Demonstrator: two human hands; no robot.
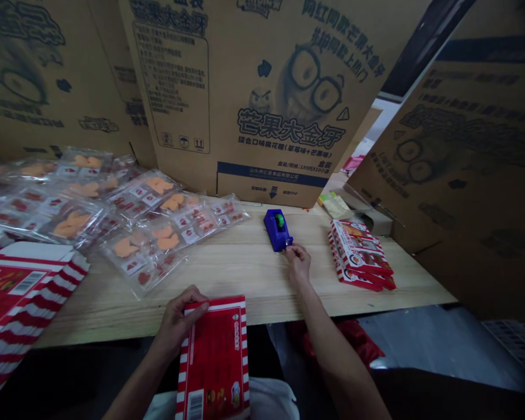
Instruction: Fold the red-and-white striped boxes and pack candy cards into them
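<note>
My left hand grips the top left corner of a flat red carton with red-and-white striped edges, thumb on its face. The carton is tilted in front of the table's near edge, over my lap. My right hand is reached out to the cutter end of a blue tape dispenser, which holds a small roll with a green core. Its thumb and fingers are pinched together there on the end of the tape; the clear strip itself is hardly visible.
Clear candy packs lie heaped at the left. Flat striped cartons stand in a stack at the near left. Several filled red-and-white boxes are piled at the right. Large brown cardboard boxes wall in the back of the wooden table.
</note>
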